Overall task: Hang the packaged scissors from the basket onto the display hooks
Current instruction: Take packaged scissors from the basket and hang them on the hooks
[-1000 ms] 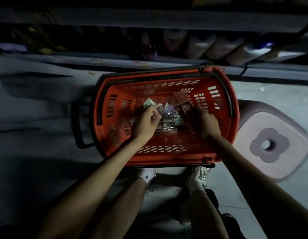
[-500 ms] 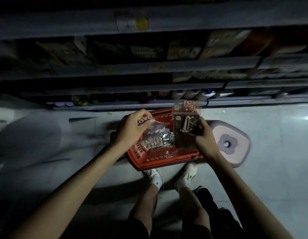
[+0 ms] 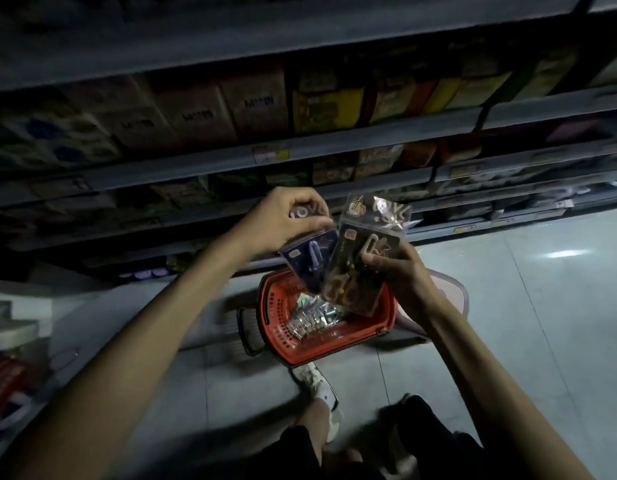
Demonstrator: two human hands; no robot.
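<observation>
Both forearms reach forward: the left hand (image 3: 286,220) pinches the top of a purple scissors pack (image 3: 312,261), fingers curled over it, while the right hand (image 3: 400,271) grips a brown scissors pack (image 3: 362,265) by its side. Below, the red basket (image 3: 321,355) holds more packs (image 3: 310,318); stocked shelves (image 3: 300,150) stand beyond.

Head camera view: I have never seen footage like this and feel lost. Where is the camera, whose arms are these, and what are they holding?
No machine here: a person wears one camera on the head, looking down at their own arms. The left hand pinches the top of a purple scissors pack. The right hand grips a brown scissors pack by its side. Below them a red basket stands on the tiled floor with more shiny packs inside. Store shelves with boxes run across the top. The display hooks cannot be made out in the dark.
</observation>
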